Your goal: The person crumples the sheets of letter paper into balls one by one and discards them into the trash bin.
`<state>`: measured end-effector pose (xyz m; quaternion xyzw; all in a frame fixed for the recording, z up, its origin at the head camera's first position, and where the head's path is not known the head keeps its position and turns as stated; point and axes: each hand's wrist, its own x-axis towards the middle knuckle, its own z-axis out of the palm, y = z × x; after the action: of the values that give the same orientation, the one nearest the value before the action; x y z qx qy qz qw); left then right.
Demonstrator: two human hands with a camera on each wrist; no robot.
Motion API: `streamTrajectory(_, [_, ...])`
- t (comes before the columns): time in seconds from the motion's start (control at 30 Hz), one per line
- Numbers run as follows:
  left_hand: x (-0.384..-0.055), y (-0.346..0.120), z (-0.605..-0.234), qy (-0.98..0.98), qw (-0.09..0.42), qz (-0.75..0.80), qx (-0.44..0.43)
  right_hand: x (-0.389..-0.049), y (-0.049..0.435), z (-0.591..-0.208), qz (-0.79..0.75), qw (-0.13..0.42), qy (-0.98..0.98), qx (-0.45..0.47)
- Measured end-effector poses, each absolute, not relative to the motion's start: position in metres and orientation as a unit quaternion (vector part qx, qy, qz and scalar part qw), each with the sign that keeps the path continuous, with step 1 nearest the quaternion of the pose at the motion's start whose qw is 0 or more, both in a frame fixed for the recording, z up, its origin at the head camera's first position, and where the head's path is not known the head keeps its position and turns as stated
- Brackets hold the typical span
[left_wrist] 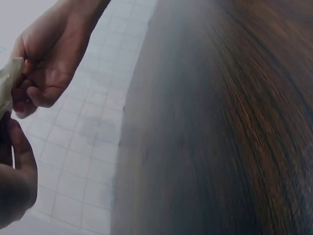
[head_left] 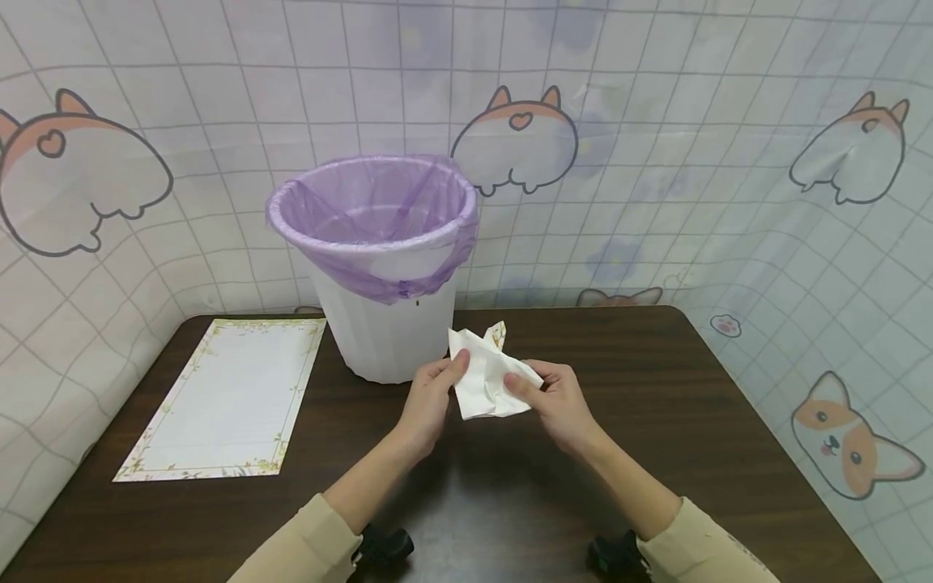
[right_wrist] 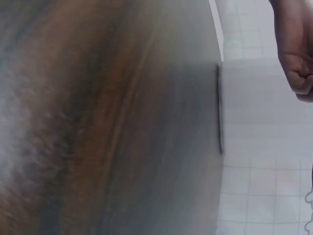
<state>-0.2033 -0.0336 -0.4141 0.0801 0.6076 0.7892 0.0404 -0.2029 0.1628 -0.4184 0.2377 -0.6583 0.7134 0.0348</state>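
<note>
Both hands hold a crumpled, partly folded white sheet of paper [head_left: 483,380] above the table, in front of a bin. A corner with a yellow floral print sticks up at its top. My left hand [head_left: 432,398] pinches the paper's left side, thumb on the near face. On the other side my right hand [head_left: 560,405] grips the lower right part, thumb also in front. The fingers behind the paper are mostly hidden. In the left wrist view only an edge of the paper [left_wrist: 9,85] shows between the two hands. The right wrist view shows part of a hand, without the paper.
A white bin [head_left: 386,332] lined with a purple bag [head_left: 408,275] stands at the table's back, left of centre. Flat on the left lies a sheet of floral-bordered paper [head_left: 226,397]. The dark wooden table [head_left: 700,453] meets a tile-patterned backdrop [head_left: 656,162].
</note>
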Motion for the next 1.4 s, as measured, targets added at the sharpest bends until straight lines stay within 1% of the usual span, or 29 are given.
streamTrajectory(0.17, [-0.207, -0.036, -0.415, 0.526, 0.124, 0.838, 0.073, -0.205, 0.163, -0.417, 0.716, 0.030, -0.641, 0.274])
streamTrajectory(0.37, [-0.209, -0.038, -0.418, 0.466, 0.226, 0.849, 0.102, -0.204, 0.164, -0.414, 0.713, 0.027, -0.625, 0.315])
streamTrajectory(0.43, [-0.209, -0.038, -0.418, 0.462, 0.248, 0.845, 0.109, -0.203, 0.165, -0.413, 0.711, 0.031, -0.624, 0.324])
streamTrajectory(0.5, [-0.210, -0.038, -0.417, 0.481, 0.248, 0.834, 0.108, -0.203, 0.165, -0.413, 0.708, 0.038, -0.626, 0.326])
streamTrajectory(0.57, [-0.209, -0.039, -0.416, 0.524, 0.225, 0.815, 0.101, -0.202, 0.166, -0.413, 0.706, 0.047, -0.631, 0.318])
streamTrajectory(0.63, [-0.207, -0.040, -0.415, 0.581, 0.171, 0.791, 0.084, -0.202, 0.167, -0.414, 0.702, 0.059, -0.640, 0.306])
streamTrajectory(0.67, [-0.205, -0.040, -0.415, 0.611, 0.136, 0.777, 0.073, -0.202, 0.168, -0.415, 0.701, 0.063, -0.645, 0.298])
streamTrajectory(0.77, [-0.198, -0.041, -0.414, 0.691, 0.007, 0.720, 0.060, -0.203, 0.171, -0.417, 0.696, 0.070, -0.659, 0.276])
streamTrajectory(0.87, [-0.191, -0.043, -0.414, 0.747, -0.111, 0.647, 0.103, -0.204, 0.174, -0.419, 0.694, 0.073, -0.668, 0.260])
streamTrajectory(0.9, [-0.190, -0.043, -0.414, 0.758, -0.142, 0.624, 0.127, -0.204, 0.174, -0.420, 0.692, 0.075, -0.670, 0.256])
streamTrajectory(0.97, [-0.187, -0.043, -0.414, 0.771, -0.184, 0.583, 0.178, -0.204, 0.175, -0.420, 0.691, 0.078, -0.673, 0.252])
streamTrajectory(1.03, [-0.185, -0.042, -0.414, 0.778, -0.205, 0.552, 0.220, -0.205, 0.176, -0.420, 0.691, 0.080, -0.673, 0.252])
streamTrajectory(1.1, [-0.183, -0.042, -0.414, 0.785, -0.202, 0.533, 0.242, -0.205, 0.176, -0.419, 0.690, 0.082, -0.674, 0.251])
streamTrajectory(1.27, [-0.182, -0.041, -0.416, 0.800, -0.157, 0.521, 0.252, -0.204, 0.176, -0.419, 0.686, 0.075, -0.676, 0.258])
streamTrajectory(1.4, [-0.183, -0.042, -0.416, 0.799, -0.135, 0.527, 0.256, -0.204, 0.176, -0.419, 0.687, 0.072, -0.672, 0.268])
